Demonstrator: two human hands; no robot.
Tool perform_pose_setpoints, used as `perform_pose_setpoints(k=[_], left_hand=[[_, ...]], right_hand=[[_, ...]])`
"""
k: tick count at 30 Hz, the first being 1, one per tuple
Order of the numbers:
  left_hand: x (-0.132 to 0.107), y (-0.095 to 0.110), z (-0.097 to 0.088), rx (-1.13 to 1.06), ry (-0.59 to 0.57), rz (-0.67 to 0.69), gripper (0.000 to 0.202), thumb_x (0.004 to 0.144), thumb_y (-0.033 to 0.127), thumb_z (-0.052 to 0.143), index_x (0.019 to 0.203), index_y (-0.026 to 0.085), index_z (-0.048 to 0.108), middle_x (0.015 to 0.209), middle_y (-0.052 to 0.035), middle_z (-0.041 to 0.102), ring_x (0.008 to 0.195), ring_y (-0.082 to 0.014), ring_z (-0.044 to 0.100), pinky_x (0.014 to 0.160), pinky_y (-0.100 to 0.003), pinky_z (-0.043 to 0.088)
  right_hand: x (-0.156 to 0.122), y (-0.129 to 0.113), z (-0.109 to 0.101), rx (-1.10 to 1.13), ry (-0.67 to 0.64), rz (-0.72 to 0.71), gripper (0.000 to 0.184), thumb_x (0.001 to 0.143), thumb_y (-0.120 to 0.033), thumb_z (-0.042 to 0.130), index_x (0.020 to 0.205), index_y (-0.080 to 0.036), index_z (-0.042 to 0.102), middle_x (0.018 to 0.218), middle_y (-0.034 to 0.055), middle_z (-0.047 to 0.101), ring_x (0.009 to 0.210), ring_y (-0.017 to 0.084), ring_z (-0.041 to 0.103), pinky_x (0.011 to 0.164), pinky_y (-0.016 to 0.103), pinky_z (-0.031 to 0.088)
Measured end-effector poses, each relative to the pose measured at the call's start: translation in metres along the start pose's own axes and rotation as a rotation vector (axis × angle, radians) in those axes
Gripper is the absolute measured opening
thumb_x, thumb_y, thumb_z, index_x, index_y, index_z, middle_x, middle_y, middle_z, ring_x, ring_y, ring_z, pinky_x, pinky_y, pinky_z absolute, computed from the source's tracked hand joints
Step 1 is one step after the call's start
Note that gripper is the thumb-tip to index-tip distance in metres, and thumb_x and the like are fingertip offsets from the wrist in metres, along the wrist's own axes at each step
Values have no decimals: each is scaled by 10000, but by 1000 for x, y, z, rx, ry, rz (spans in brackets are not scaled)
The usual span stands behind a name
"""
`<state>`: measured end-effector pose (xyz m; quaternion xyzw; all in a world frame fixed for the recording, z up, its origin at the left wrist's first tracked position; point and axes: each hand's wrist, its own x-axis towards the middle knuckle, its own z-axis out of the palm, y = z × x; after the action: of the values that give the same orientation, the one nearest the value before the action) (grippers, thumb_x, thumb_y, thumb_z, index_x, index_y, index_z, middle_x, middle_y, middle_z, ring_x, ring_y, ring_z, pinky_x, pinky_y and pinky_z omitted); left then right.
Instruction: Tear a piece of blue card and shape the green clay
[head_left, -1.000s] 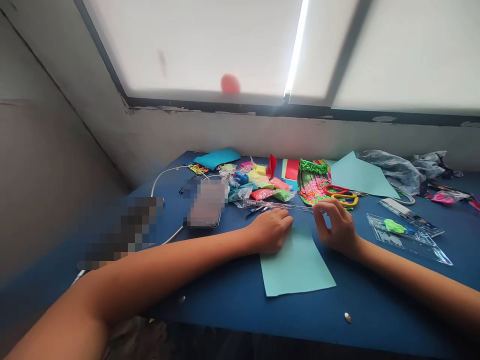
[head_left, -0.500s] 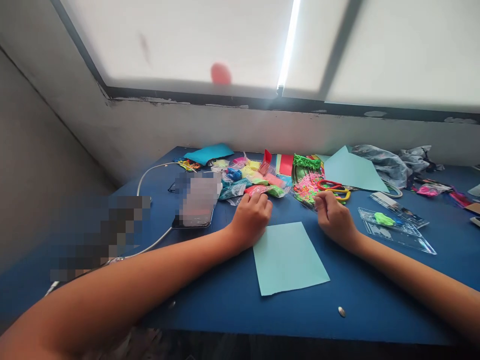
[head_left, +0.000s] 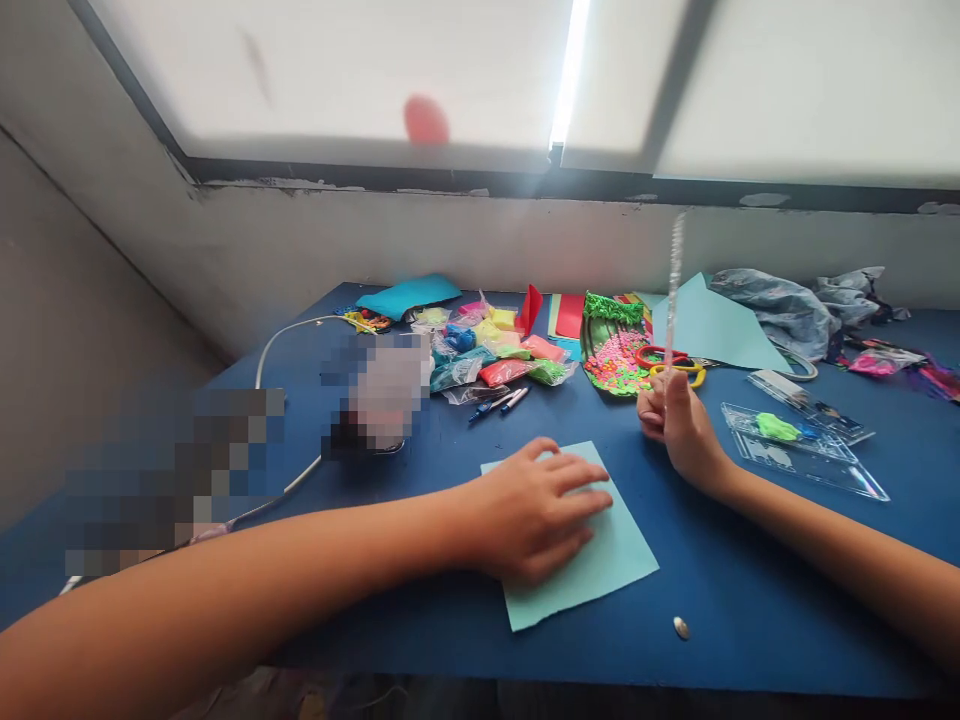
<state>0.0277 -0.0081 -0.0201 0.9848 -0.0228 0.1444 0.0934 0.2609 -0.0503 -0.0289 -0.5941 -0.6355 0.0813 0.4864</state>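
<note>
A square of pale blue-green paper (head_left: 630, 550) lies on the blue table (head_left: 420, 630). My left hand (head_left: 544, 515) rests over its left and middle part with the fingers spread. To the right of the paper, my right hand (head_left: 679, 425) is closed around a thin silvery-white stick (head_left: 675, 290) that stands upright from the fist. What the stick is made of is hard to make out. Just behind that fist lie scissors (head_left: 694, 375) with red and yellow handles. Two pens (head_left: 499, 403) lie beyond my left hand.
Bags of coloured clay (head_left: 506, 372) and a green bag of pink beads (head_left: 619, 360) lie along the back. More pale paper (head_left: 720, 325) and crumpled plastic (head_left: 780, 305) are behind. Clear plastic cases (head_left: 810, 460) sit at right. A white cable (head_left: 270, 350) loops at left.
My left hand has gone from a fist at the paper's far corner to lying spread on the paper, uncovering the pens. The stick now stands upright in my right hand.
</note>
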Motion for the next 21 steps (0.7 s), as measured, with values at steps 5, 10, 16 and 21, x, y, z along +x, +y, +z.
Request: perform_pose_setpoints(k=[5, 10, 16, 21], left_hand=[[-1, 6, 2, -160, -176, -16, 448, 948, 338, 501, 1355, 150, 490, 1462, -111, 487, 1361, -252, 432, 1120, -427, 296], [-6, 15, 0, -178, -176, -21, 792, 826, 550, 643, 1437, 111, 396, 1530, -191, 346, 1412, -341, 346, 1168, -575, 190], [-4, 18, -1, -161, -218, -12, 623, 898, 430, 580, 1420, 129, 425, 1529, -165, 362, 1411, -314, 355, 1160, -593, 212], [-5, 17, -1, -125, -201, -1, 618, 912, 441, 547, 1437, 150, 400, 1527, -141, 379, 1403, -292, 373, 1160, -547, 247]], right_hand=[[1, -8, -2, 213, -122, 39, 556, 887, -708, 373, 598, -235, 347, 504, -40, 374, 429, 105, 388, 412, 255, 369], [-2, -11, -1, 55, -213, -131, 549, 951, -633, 283, 688, -220, 531, 655, 42, 584, 599, 162, 552, 542, 296, 474], [-6, -6, -1, -388, -126, -287, 473, 973, -520, 311, 600, -240, 383, 505, 1, 480, 461, 135, 453, 481, 275, 383], [-11, -3, 0, -634, -40, -242, 308, 961, -381, 325, 820, -201, 533, 600, 52, 624, 494, 184, 574, 456, 272, 367]])
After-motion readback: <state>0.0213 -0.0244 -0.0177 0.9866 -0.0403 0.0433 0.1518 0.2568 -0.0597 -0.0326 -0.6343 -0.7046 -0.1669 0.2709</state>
